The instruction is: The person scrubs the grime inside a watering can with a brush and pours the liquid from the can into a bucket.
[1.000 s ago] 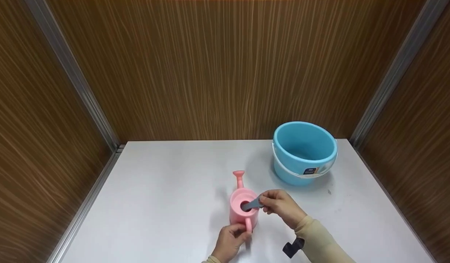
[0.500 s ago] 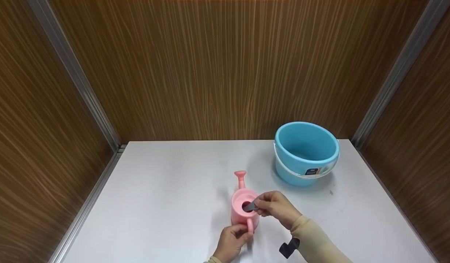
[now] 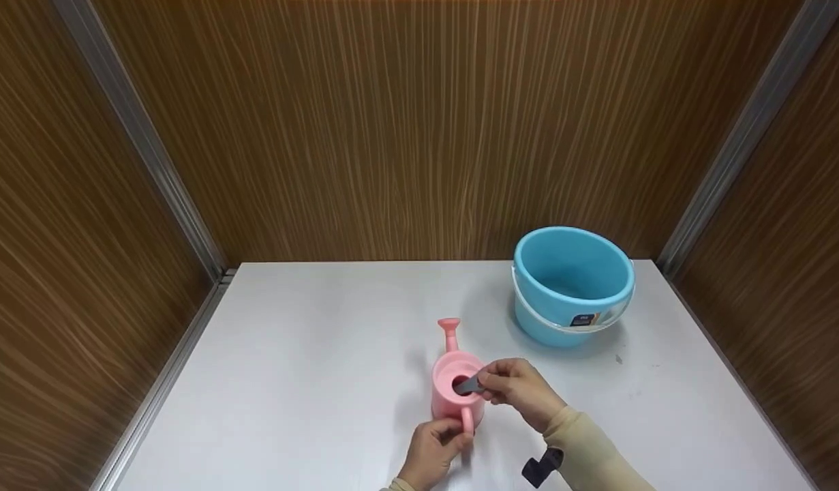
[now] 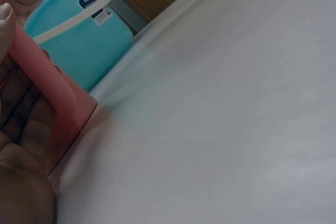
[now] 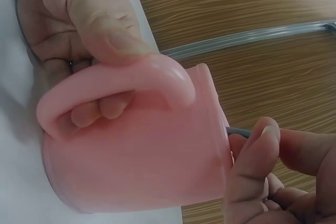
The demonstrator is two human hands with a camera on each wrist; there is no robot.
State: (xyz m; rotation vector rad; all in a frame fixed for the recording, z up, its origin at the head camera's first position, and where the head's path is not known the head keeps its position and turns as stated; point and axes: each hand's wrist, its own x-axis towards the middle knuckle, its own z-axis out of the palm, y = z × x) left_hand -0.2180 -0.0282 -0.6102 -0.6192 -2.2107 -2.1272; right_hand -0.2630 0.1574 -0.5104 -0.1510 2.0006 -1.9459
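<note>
A pink watering can (image 3: 447, 408) stands upright on the white table, its spout pointing to the back. My left hand (image 3: 429, 450) grips the can's handle (image 5: 105, 82), with fingers through the loop and the thumb on top in the right wrist view. At the can's round top opening, my right hand (image 3: 521, 392) pinches a grey, flat, tapering piece (image 3: 469, 387) between thumb and fingers. The piece's lower end is inside the opening and hidden, so its kind does not show. In the right wrist view the right-hand fingers (image 5: 257, 156) are close to the can's rim.
A light blue bucket (image 3: 548, 317) with a white bail handle stands at the back right of the white table (image 3: 290, 375). Wood-grain panels (image 3: 392, 136) rise at the back and both sides. A black strap piece (image 3: 542, 467) hangs at the right wrist.
My right hand has moved slightly left toward the can, and less of the grey piece shows above the opening. The left hand keeps its grip on the handle.
</note>
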